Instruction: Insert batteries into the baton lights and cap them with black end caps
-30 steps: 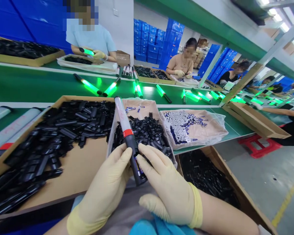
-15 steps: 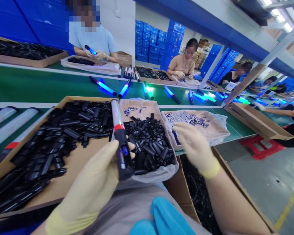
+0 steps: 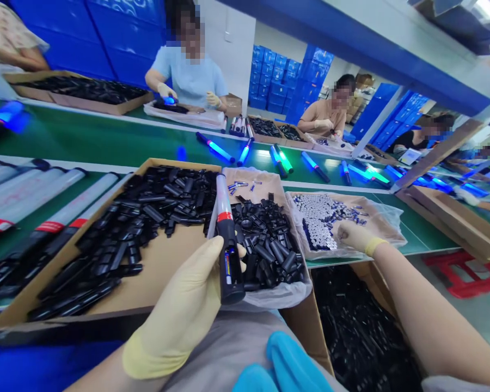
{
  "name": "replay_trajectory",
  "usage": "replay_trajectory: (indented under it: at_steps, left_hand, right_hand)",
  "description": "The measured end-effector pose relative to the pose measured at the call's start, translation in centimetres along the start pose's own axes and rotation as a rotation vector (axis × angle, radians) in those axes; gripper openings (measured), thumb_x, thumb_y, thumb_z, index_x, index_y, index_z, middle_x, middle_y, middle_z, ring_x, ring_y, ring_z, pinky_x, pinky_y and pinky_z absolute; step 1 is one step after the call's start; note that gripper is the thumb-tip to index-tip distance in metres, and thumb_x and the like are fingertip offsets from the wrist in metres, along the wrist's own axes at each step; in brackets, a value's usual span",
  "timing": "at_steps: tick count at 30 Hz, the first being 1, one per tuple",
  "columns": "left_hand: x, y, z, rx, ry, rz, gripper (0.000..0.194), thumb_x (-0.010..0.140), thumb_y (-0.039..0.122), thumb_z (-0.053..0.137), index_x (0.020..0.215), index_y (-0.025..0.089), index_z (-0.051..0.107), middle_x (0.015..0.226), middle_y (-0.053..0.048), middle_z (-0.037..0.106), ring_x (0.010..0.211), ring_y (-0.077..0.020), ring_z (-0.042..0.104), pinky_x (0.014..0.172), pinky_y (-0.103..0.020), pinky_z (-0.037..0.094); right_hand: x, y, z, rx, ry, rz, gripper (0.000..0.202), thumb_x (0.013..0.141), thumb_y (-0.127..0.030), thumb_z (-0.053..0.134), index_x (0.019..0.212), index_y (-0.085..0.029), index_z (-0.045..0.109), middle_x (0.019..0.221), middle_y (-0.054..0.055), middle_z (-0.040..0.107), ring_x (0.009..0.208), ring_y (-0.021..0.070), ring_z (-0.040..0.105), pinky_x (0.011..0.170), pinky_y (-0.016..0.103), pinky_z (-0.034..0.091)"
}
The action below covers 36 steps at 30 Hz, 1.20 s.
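My left hand (image 3: 188, 296), in a pale yellow glove, is wrapped round the black handle of a light stick (image 3: 225, 215). The stick leans upright, with a clear tube on top and a red band. Its battery compartment is uncovered, and a battery (image 3: 228, 267) shows inside. At the right, my gloved right hand (image 3: 357, 238) is over the tray of batteries (image 3: 314, 223). Its fingers are curled together among the loose batteries, and what lies between them is hidden. Below the light stick's tube, a lined box holds black plastic covers (image 3: 269, 245).
A cardboard box of black parts (image 3: 147, 234) lies left of the stick. More light sticks (image 3: 61, 207) rest at far left. Lit sticks (image 3: 220, 151) lie along the green conveyor (image 3: 147, 139). Co-workers sit across it. A carton of dark pieces (image 3: 363, 326) stands below my right arm.
My right hand has moved down onto the batteries, and its fingers have curled in. The view has turned left; my left hand still holds the light stick.
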<state>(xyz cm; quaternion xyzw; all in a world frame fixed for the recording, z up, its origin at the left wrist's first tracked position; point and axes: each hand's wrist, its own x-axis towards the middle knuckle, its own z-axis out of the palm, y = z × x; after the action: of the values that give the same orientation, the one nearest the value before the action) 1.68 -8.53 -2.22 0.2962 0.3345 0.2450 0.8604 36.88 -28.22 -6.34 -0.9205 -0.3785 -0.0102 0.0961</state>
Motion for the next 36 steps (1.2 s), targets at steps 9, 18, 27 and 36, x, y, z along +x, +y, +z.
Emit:
replay_trajectory:
  at_steps: [9, 18, 27, 36]
  left_hand:
    - [0.4, -1.1, -0.8, 0.061, -0.158, 0.065, 0.025, 0.087, 0.04, 0.072, 0.099, 0.018, 0.074, 0.097, -0.007, 0.074, 0.08, -0.0182, 0.068, 0.064, -0.024, 0.057]
    - [0.0, -0.2, -3.9, 0.03, -0.181, 0.205, 0.031, 0.088, 0.039, 0.072, 0.113, 0.021, 0.073, 0.102, -0.006, 0.073, 0.09, -0.0201, 0.067, 0.074, -0.028, 0.056]
    - [0.4, 3.8, -7.9, -0.083, 0.003, 0.295, 0.017, 0.087, 0.031, 0.073, 0.096, 0.018, 0.075, 0.093, -0.006, 0.072, 0.084, -0.0182, 0.067, 0.068, -0.023, 0.056]
    - [0.3, 9.9, -12.7, -0.346, 0.266, 0.398, 0.019, 0.098, 0.025, 0.053, 0.101, 0.015, 0.069, 0.081, -0.002, 0.062, 0.062, -0.0089, 0.059, 0.053, -0.017, 0.053]
  right_hand:
    - [-9.3, -18.6, -4.8, 1.064, 0.07, -0.277, 0.014, 0.083, -0.025, 0.073, 0.095, -0.022, 0.068, 0.088, 0.002, 0.07, 0.078, 0.0152, 0.067, 0.071, 0.027, 0.056]
    - [-10.3, -27.2, -1.8, 0.764, -0.004, -0.606, 0.011, 0.093, -0.02, 0.063, 0.101, -0.016, 0.069, 0.089, 0.003, 0.069, 0.075, 0.014, 0.062, 0.071, 0.028, 0.053]
    - [-7.7, -31.6, 0.0, 0.417, 0.1, -1.034, 0.039, 0.105, -0.032, 0.04, 0.134, -0.014, 0.059, 0.143, 0.017, 0.051, 0.126, 0.0265, 0.051, 0.105, 0.047, 0.047]
    - [2.2, -41.0, 7.5, -0.29, -0.168, -1.291, 0.023, 0.094, -0.006, 0.047, 0.096, -0.012, 0.069, 0.103, 0.012, 0.065, 0.099, 0.0275, 0.059, 0.078, 0.039, 0.046]
